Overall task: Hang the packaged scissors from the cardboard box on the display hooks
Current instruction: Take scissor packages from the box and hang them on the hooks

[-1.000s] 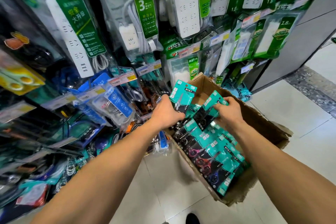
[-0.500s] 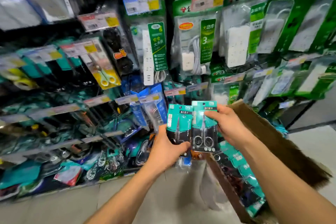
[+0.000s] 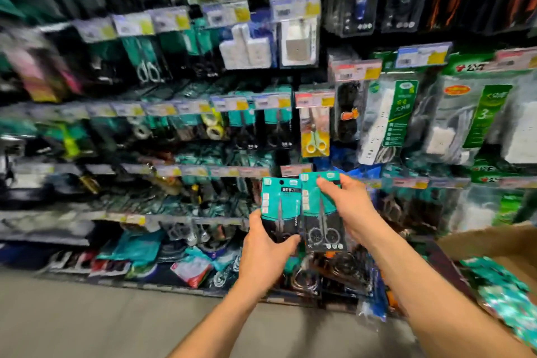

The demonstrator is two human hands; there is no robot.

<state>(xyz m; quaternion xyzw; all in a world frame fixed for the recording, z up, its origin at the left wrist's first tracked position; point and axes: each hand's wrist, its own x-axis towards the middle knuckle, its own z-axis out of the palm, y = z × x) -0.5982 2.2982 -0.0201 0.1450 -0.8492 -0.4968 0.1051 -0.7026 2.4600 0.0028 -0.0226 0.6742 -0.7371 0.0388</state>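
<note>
Left scissors pack (image 3: 280,206) gripped at lower end by left hand (image 3: 263,244), fingers (image 3: 255,216) curled round it. Right scissors pack (image 3: 322,221) pinched near top by right hand (image 3: 345,206). Packs held upright, just beside each other, before display rack (image 3: 186,113). Cardboard box (image 3: 488,241) seen at right.

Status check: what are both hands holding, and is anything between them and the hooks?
Left hand grips one scissors pack at its bottom. Right hand pinches second pack near its top. Neither hung yet. Nothing between packs and display.
</note>
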